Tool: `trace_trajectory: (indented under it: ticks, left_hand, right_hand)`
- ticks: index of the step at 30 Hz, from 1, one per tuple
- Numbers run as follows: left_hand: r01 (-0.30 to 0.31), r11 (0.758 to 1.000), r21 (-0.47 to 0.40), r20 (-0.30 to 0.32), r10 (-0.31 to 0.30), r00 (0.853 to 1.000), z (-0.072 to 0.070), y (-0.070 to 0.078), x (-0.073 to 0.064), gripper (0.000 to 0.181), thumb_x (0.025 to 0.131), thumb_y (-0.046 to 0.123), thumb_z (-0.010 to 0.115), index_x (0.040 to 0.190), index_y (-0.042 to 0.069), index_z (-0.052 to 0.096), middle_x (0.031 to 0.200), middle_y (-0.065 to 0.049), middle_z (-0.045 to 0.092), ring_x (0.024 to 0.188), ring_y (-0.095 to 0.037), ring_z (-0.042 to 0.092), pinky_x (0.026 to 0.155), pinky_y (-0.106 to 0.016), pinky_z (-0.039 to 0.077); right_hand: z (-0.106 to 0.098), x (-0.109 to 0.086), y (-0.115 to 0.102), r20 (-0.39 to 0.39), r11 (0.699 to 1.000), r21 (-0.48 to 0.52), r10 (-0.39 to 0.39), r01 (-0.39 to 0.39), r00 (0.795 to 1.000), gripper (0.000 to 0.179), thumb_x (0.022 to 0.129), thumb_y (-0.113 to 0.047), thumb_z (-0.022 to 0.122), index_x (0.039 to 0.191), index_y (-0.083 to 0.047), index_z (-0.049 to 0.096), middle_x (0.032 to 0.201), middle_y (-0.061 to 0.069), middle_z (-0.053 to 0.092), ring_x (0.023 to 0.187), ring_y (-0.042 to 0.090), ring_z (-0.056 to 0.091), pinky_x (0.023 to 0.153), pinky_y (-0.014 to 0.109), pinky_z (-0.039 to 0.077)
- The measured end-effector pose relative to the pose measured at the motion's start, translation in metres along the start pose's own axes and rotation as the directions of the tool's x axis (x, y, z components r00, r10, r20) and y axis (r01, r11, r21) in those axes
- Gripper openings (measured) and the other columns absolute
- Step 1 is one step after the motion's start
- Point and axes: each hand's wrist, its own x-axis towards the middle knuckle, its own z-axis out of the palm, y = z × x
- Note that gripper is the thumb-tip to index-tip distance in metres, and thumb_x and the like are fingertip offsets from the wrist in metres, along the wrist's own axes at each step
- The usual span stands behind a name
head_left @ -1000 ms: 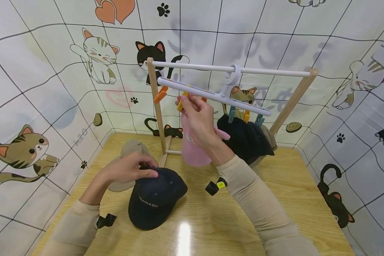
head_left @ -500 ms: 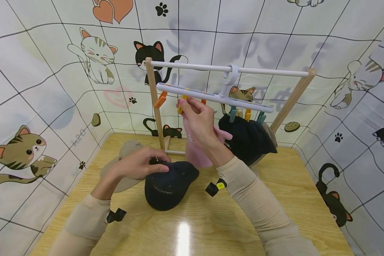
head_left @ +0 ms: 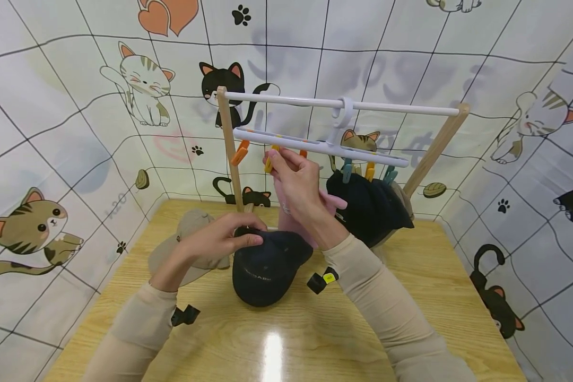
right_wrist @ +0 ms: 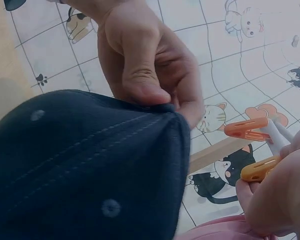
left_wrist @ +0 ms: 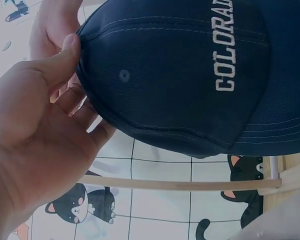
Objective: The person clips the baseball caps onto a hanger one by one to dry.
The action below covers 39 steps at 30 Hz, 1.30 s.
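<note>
My left hand (head_left: 215, 244) pinches a navy baseball cap (head_left: 267, 270) by its crown top, thumb on the near side. The cap hangs crown up above the table, and white COLORADO lettering shows on its front (left_wrist: 225, 50) in the left wrist view. Up at the white hanger (head_left: 310, 144), my right hand (head_left: 302, 183) pinches a yellow clothespin (head_left: 268, 165). An orange clothespin (head_left: 240, 153) hangs to its left. Behind my right hand hangs a pink cap (head_left: 286, 217), partly hidden by that hand and the navy cap.
A wooden rack with a white rod (head_left: 286, 100) carries the hanger. Dark and beige caps (head_left: 363, 207) hang at its right from teal and yellow clothespins (head_left: 370, 171). On the table (head_left: 363, 329), a beige cap (head_left: 191, 228) lies behind my left wrist.
My left hand has carried the navy cap right and up, toward the hanger, so it now overlaps the pink cap. My right hand keeps its pinch on the yellow clothespin; the hanger's left end has dropped slightly.
</note>
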Motion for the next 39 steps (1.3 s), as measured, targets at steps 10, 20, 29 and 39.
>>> trace_trajectory:
  ticks: [10,20,29,39]
  left_hand:
    - [-0.113,0.993,-0.019,-0.144,0.109,0.983,0.003,-0.003,0.021,0.013,0.109,0.007,0.074,0.121,0.009,0.078,0.117,-0.004,0.08,0.11,-0.017,0.071,0.101,-0.035,0.059]
    - [-0.078,0.997,-0.011,-0.287,0.072,0.955,0.003,-0.004,0.035,0.016,0.11,0.005,0.072,0.125,0.004,0.078,0.12,-0.01,0.08,0.114,-0.025,0.073,0.103,-0.04,0.058]
    - [-0.025,0.997,-0.073,-0.369,-0.004,0.929,0.005,-0.008,0.043,0.016,0.113,0.009,0.069,0.126,0.004,0.075,0.123,-0.013,0.078,0.117,-0.025,0.073,0.107,-0.044,0.057]
    - [-0.001,0.996,-0.092,-0.469,-0.042,0.882,0.009,-0.017,0.05,0.022,0.115,0.01,0.064,0.135,0.002,0.069,0.135,-0.017,0.073,0.13,-0.032,0.069,0.115,-0.051,0.052]
  right_hand:
    - [-0.004,0.0,0.0,0.032,0.999,-0.05,-0.007,0.009,0.999,0.039,0.111,-0.022,0.074,0.145,-0.004,0.075,0.137,0.019,0.081,0.133,0.028,0.079,0.116,0.04,0.06]
    - [-0.005,0.001,-0.002,0.032,0.998,-0.06,-0.015,0.017,0.999,0.035,0.111,-0.022,0.076,0.14,-0.002,0.078,0.135,0.025,0.08,0.13,0.033,0.079,0.113,0.04,0.062]
    - [-0.006,0.001,-0.006,0.033,0.993,-0.113,-0.013,0.016,0.999,0.032,0.111,-0.025,0.076,0.135,-0.005,0.081,0.125,0.018,0.084,0.118,0.024,0.083,0.11,0.038,0.065]
    - [-0.008,0.001,-0.01,0.041,0.99,-0.142,0.0,0.006,0.999,0.035,0.11,-0.025,0.077,0.135,0.0,0.079,0.116,0.02,0.085,0.102,0.021,0.085,0.107,0.048,0.066]
